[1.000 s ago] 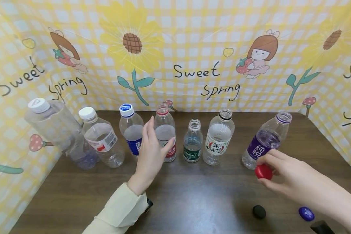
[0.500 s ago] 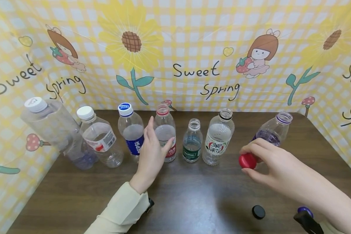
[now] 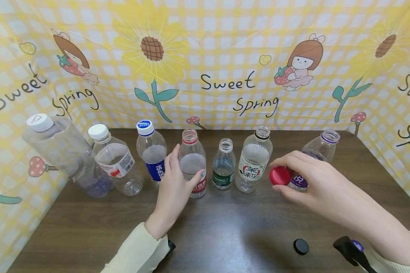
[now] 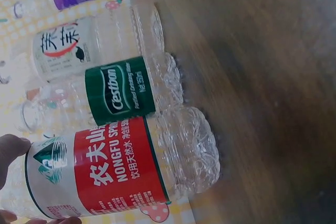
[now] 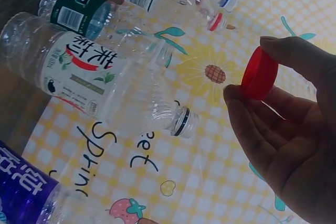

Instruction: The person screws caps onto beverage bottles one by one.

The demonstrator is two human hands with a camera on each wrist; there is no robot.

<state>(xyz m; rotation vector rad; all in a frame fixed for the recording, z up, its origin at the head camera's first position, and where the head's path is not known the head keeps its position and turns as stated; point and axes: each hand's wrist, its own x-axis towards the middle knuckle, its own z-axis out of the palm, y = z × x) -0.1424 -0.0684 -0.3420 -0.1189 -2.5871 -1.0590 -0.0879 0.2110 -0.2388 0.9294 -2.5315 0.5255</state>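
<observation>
— Right hand (image 3: 316, 185)?
— Pinches a red cap (image 3: 279, 176) between thumb and fingertips, purple-label bottle (image 3: 299, 181) partly hidden behind.
— Left hand (image 3: 175, 193)?
— Curled round a red-label bottle (image 3: 193, 161), mouth uncapped, upright over the table (image 3: 225, 235).
— Cap against that bottle?
— Apart, off to its right; green-label bottle (image 3: 223, 175) and white-label bottle (image 3: 254, 163) stand between.

Head cam faces fwd/down; closer wrist cams share red-label btl (image 4: 118, 166).
</observation>
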